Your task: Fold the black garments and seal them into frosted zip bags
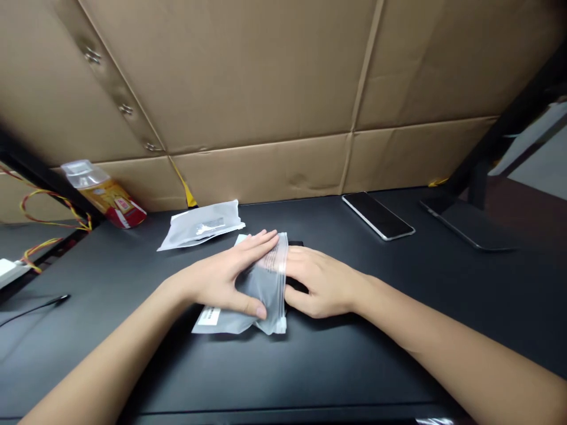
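A frosted zip bag (261, 289) with a white label lies on the black table in front of me, its zip edge facing right. My left hand (234, 274) rests on top of the bag, fingers and thumb spread. The fingers of my right hand (321, 280) reach into the bag's mouth and show faintly through the plastic. A dark item (297, 284) is partly visible by the right fingers, mostly covered by hand and bag; whether the fingers grip it is hidden.
Behind lies a second frosted bag (204, 224). A bottle (108, 195) stands tilted at back left, near cables (44, 242). Two phones, one light-rimmed (378, 216) and one dark (465, 223), lie at right. Cardboard (266, 77) walls the back.
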{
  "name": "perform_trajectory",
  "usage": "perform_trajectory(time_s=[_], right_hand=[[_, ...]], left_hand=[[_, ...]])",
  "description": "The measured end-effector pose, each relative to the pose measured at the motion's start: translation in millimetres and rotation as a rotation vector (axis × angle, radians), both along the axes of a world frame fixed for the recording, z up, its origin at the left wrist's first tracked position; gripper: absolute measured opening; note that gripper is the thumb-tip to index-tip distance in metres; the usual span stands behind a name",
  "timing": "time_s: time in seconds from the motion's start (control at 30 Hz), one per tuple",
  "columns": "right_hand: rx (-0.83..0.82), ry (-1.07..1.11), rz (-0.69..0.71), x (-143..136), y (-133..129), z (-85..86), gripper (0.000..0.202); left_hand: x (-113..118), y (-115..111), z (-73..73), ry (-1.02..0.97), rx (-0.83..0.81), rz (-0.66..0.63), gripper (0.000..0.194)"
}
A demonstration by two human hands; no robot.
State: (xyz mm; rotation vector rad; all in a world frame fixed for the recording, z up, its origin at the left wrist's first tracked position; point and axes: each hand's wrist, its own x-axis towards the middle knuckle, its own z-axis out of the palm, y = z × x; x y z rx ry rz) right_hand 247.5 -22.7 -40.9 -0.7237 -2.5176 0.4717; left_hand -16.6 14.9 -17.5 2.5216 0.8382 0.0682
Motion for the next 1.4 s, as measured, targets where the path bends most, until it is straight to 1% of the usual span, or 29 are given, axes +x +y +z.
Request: perform_trajectory(time_s=[0.13, 0.2, 0.3, 0.33, 0.37, 0.47, 0.53, 0.63, 0.73, 0.8, 0.9, 0.97, 1.03, 1.1, 1.17, 1.2, 1.23, 1.27, 1.3, 1.33, 1.37, 1.4], right_hand=[[0.030, 0.007, -0.087, -5.6, -1.1, -2.9, 0.030], [0.078, -0.026, -0.036, -6.4, -1.5, -4.0, 0.034], [0.160, -0.092, 0.102, -8.3, -5.3, -5.2, 0.044], [0.173, -0.105, 0.115, -10.0, -7.8, -5.4, 0.044], [0.175, -0.111, 0.098, -12.0, -10.6, -5.4, 0.041], [0.129, -0.089, 0.006, -16.7, -18.3, -3.0, 0.030], [0.060, -0.041, 0.008, -14.5, -19.5, 1.8, 0.028], [-0.072, 0.015, 0.089, -2.7, -14.8, 11.7, 0.037], [-0.113, 0.028, 0.132, 6.0, -11.9, 16.8, 0.042], [-0.090, 0.015, 0.149, 4.0, -16.2, 14.3, 0.049], [-0.043, -0.028, 0.157, -7.7, -28.4, 3.5, 0.062], [-0.011, -0.051, 0.127, -16.3, -34.4, -4.1, 0.059], [0.010, -0.065, 0.063, -22.7, -36.0, -9.0, 0.051], [0.018, -0.059, -0.035, -26.0, -33.8, -10.3, 0.047], [0.017, -0.024, -0.166, -25.2, -29.1, -8.2, 0.046], [0.014, -0.009, -0.235, -23.0, -25.8, -6.1, 0.046], [0.010, -0.001, -0.292, -19.2, -22.1, -3.4, 0.045], [0.002, -0.004, -0.320, -14.0, -17.7, -0.1, 0.042], [-0.011, -0.014, -0.315, -7.4, -12.9, 3.7, 0.038], [-0.026, -0.023, -0.282, 0.2, -7.8, 7.7, 0.035], [-0.041, -0.026, -0.233, 8.4, -2.7, 11.8, 0.030], [-0.049, -0.016, -0.192, 16.5, 2.3, 15.6, 0.026]], left_hand=[[-0.2, 0.8, -0.3, -0.018, 0.000, 0.007, 0.131], [-1.4, 2.5, 0.6, -0.041, -0.003, -0.010, 0.124], [-1.5, 2.9, 2.3, -0.051, -0.012, -0.056, 0.108], [-0.8, 2.1, 2.4, -0.046, -0.005, -0.065, 0.105], [0.4, 0.9, 2.3, -0.038, 0.010, -0.068, 0.104], [4.9, -3.1, 0.8, -0.020, 0.062, -0.065, 0.102], [6.8, -3.9, 0.2, -0.018, 0.082, -0.062, 0.101], [6.2, -1.2, 0.1, -0.035, 0.094, -0.042, 0.099], [3.8, 3.1, 1.0, -0.026, 0.096, -0.025, 0.099], [3.1, 3.6, 2.4, -0.013, 0.082, -0.026, 0.097], [4.3, -0.2, 6.2, -0.014, 0.042, -0.059, 0.086], [6.5, -4.0, 9.2, -0.015, 0.044, -0.081, 0.085], [9.3, -6.7, 12.4, -0.024, 0.108, -0.083, 0.086], [12.3, -8.5, 15.5, -0.065, 0.233, -0.044, 0.077], [15.2, -10.2, 17.8, -0.102, 0.354, 0.025, 0.064], [16.5, -11.3, 18.1, -0.106, 0.394, 0.054, 0.062], [17.7, -12.4, 17.5, -0.096, 0.414, 0.070, 0.066], [18.8, -13.4, 16.0, -0.076, 0.421, 0.074, 0.074], [19.8, -14.1, 13.5, -0.048, 0.419, 0.066, 0.085], [20.5, -14.3, 10.3, -0.020, 0.413, 0.055, 0.093], [21.0, -13.9, 6.7, 0.005, 0.406, 0.045, 0.096], [21.2, -12.9, 3.1, 0.024, 0.397, 0.037, 0.094]])
